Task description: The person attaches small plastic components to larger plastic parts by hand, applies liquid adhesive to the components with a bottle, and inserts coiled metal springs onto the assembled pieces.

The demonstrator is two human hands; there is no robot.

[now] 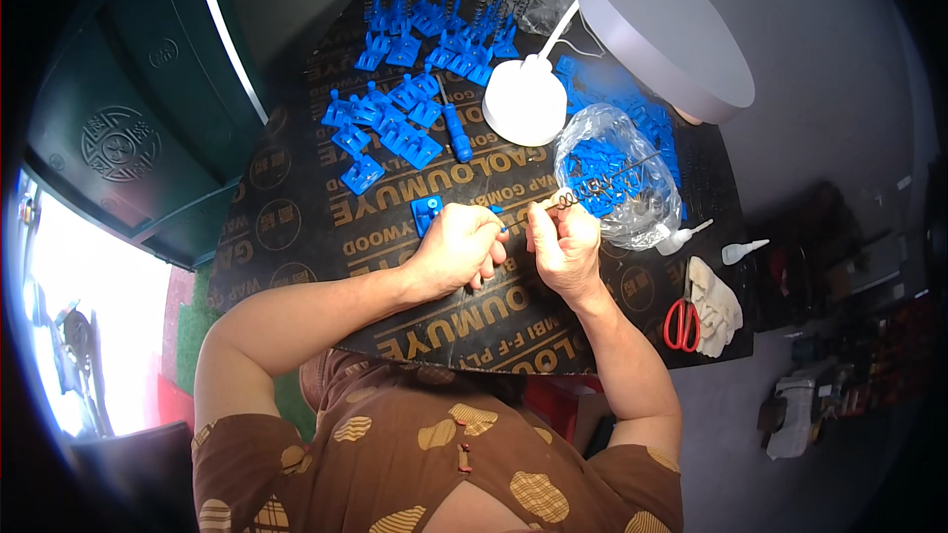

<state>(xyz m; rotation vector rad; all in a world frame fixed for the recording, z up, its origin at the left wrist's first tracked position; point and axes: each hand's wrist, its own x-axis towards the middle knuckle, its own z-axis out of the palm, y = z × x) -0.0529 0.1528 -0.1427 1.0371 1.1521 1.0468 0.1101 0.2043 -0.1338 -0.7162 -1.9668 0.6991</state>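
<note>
My left hand is closed, its fingers curled inward over the near middle of the table. Bits of a blue plastic part show at its fingertips; the rest is hidden by the fingers. A blue plastic bracket shows just past the knuckles of that hand, partly covered by it. A short gap to the right, my right hand pinches a black coil spring, whose long straight wire points up and right over a clear plastic bag of small blue parts.
Blue brackets cluster at the left, with spring-fitted ones behind. A blue screwdriver lies beside them. A white lamp base stands mid-table under its large shade. Red-handled scissors, a cloth glove and a white nozzle lie right.
</note>
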